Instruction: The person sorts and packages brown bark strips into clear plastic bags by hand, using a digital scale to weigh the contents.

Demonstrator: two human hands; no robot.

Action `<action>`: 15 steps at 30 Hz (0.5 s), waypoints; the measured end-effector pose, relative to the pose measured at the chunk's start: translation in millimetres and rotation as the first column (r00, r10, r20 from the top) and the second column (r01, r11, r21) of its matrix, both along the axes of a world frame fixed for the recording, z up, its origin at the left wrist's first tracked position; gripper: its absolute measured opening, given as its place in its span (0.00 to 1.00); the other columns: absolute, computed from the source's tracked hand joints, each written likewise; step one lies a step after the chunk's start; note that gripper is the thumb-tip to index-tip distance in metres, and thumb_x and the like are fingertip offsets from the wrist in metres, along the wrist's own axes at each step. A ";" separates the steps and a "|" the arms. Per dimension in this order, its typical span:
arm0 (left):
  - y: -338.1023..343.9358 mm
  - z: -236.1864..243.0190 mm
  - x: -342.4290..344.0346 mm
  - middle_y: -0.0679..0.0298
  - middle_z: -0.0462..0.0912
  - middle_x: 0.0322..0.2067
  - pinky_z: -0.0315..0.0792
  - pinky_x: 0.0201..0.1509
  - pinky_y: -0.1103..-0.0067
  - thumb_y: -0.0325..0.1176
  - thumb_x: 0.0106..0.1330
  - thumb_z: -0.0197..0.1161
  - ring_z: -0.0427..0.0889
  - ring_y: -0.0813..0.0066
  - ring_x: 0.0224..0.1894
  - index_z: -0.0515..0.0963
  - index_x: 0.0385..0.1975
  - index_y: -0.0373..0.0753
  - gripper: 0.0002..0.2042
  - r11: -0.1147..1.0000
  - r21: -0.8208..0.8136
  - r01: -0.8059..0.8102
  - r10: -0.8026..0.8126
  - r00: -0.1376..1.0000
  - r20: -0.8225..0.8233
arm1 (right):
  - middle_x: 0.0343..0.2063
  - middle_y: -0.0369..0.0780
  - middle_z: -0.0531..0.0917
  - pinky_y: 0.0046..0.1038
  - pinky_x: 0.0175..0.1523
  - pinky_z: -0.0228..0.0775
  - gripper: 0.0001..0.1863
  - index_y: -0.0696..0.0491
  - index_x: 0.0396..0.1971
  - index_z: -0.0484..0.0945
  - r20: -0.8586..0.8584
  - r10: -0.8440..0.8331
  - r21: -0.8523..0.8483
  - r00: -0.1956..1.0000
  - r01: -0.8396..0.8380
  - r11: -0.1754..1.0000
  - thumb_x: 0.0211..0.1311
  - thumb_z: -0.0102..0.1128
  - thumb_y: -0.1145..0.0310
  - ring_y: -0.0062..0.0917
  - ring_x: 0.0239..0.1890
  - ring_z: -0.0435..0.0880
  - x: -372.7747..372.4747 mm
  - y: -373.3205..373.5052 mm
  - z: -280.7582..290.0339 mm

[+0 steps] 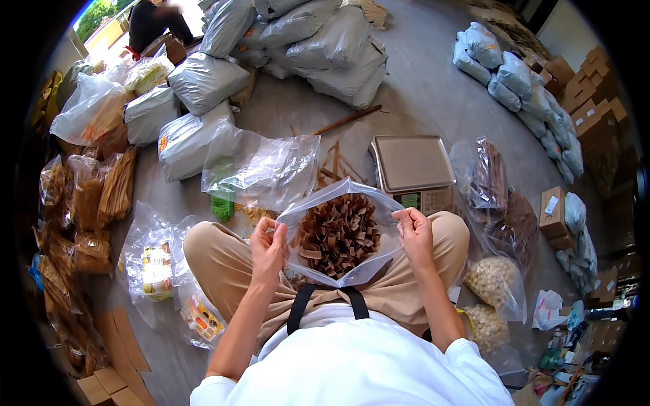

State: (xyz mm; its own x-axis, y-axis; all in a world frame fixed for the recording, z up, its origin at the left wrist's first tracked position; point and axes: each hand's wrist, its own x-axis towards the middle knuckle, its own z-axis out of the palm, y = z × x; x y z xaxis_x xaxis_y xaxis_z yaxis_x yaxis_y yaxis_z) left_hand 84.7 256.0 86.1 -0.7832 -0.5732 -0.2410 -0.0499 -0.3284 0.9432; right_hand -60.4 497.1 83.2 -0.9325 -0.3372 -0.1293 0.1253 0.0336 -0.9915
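Observation:
In my lap, between my bent knees, a clear plastic bag (pixel 338 240) stands with its mouth spread wide, holding many short, flat brown pieces. My left hand (pixel 269 247) pinches the bag's rim on the left, and my right hand (pixel 414 237) grips the rim on the right. Just beyond the bag sits a metal scale (pixel 413 162) with a bare platform. An empty-looking clear plastic bag (pixel 264 169) lies ahead to the left, over a green object (pixel 221 206) and some brown strips.
Grey sacks (pixel 338 61) are piled ahead and at the right. Bundles of dried brown strips (pixel 88 203) lie left. Bags of pale pieces (pixel 493 287) rest by my right knee. Cardboard boxes (pixel 589 88) stack along the right wall. Another person (pixel 149 24) sits at the upper left.

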 end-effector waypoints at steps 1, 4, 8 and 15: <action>1.2 12.7 -2.3 0.75 0.64 0.11 0.53 0.10 0.89 0.31 0.65 0.55 0.59 0.89 0.09 0.64 0.28 0.41 0.07 1.000 0.021 0.002 0.000 0.998 -0.062 | 0.14 0.27 0.65 0.12 0.18 0.48 0.12 0.56 0.28 0.75 0.012 -0.023 -0.027 1.000 0.023 0.999 0.66 0.49 0.64 0.08 0.13 0.58 6.3 1.3 9.7; -7.5 48.4 1.1 0.73 0.68 0.13 0.53 0.12 0.88 0.28 0.62 0.59 0.60 0.89 0.09 0.66 0.29 0.40 0.07 1.000 -0.006 0.025 -0.026 0.989 -0.145 | 0.12 0.27 0.62 0.13 0.17 0.47 0.13 0.56 0.29 0.75 -0.030 -0.048 -0.040 0.998 0.047 0.998 0.67 0.47 0.63 0.08 0.12 0.56 16.2 10.9 38.9; -22.4 30.7 -3.3 0.71 0.72 0.17 0.60 0.15 0.90 0.24 0.58 0.61 0.66 0.88 0.12 0.69 0.35 0.37 0.09 0.993 0.104 0.046 -0.037 0.995 -0.092 | 0.11 0.31 0.67 0.20 0.19 0.56 0.13 0.57 0.29 0.75 -0.172 0.060 0.207 0.983 -0.023 0.978 0.65 0.49 0.62 0.17 0.13 0.65 17.3 13.2 30.6; -4.0 -6.6 5.8 0.69 0.74 0.22 0.70 0.21 0.87 0.19 0.52 0.63 0.74 0.83 0.19 0.67 0.48 0.36 0.23 0.972 0.236 0.009 -0.017 0.999 0.034 | 0.25 0.39 0.79 0.34 0.50 0.66 0.13 0.56 0.37 0.75 -0.693 0.498 0.657 0.520 0.173 0.733 0.53 0.59 0.66 0.31 0.34 0.79 63.2 -16.2 39.6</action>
State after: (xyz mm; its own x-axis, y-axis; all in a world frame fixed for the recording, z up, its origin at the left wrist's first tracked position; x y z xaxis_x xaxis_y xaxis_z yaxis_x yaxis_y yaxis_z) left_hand 90.5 252.0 79.6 -0.7787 -0.4866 -0.3960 -0.0876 -0.5407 0.8366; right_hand 2.7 480.9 122.9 -0.6519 -0.6522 0.3868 -0.7580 0.5455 -0.3577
